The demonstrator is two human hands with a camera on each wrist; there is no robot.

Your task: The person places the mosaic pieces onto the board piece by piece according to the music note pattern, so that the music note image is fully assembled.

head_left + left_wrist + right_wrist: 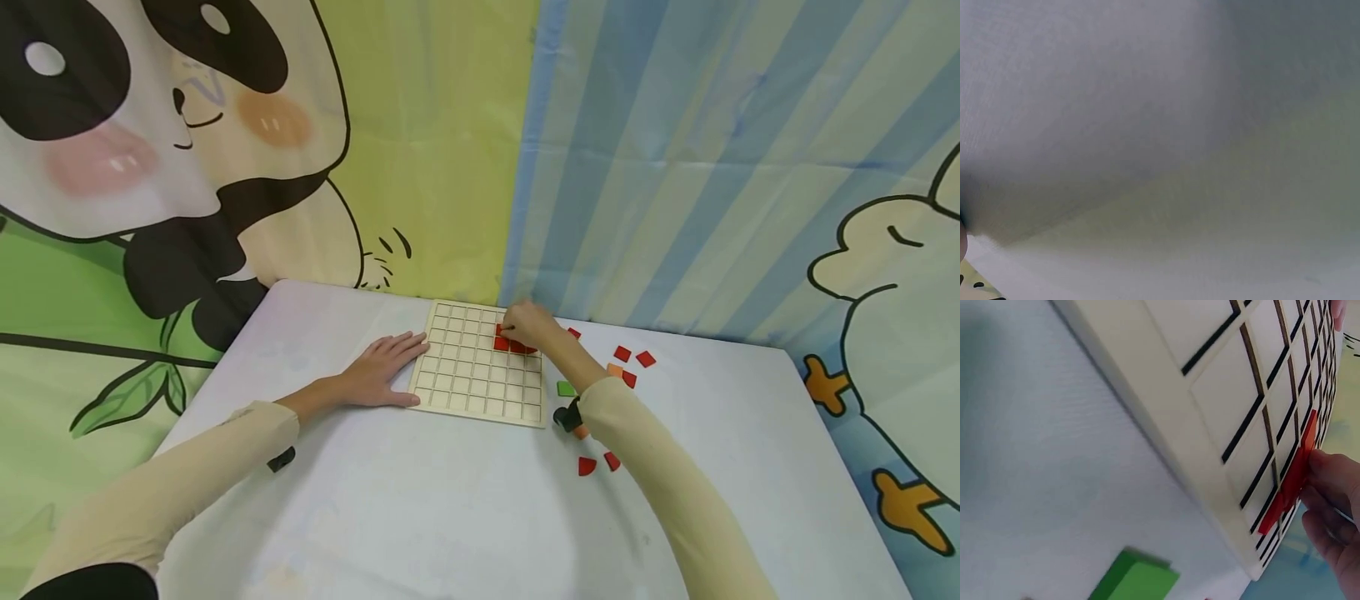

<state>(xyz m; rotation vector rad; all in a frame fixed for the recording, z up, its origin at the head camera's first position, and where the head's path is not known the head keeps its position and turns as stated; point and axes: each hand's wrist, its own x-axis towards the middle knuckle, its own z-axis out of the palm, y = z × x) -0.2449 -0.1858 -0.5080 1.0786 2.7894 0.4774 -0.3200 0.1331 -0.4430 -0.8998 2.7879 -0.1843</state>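
Beige sleeves [660, 475] are crossing low; mid-frame, the straight-fingered left hand [384, 368] is touching the board [468, 375], the right hand [528, 324] pinching, seemingly placing, a red piece [1295, 475]; seating it likely follows.

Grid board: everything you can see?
The board looks like pale wood, with a plain rim and a grid of small squares marked by dark lines. It lies flat near the white table's far edge. The left hand touches its left edge; red pieces sit toward its far right, by the right hand.
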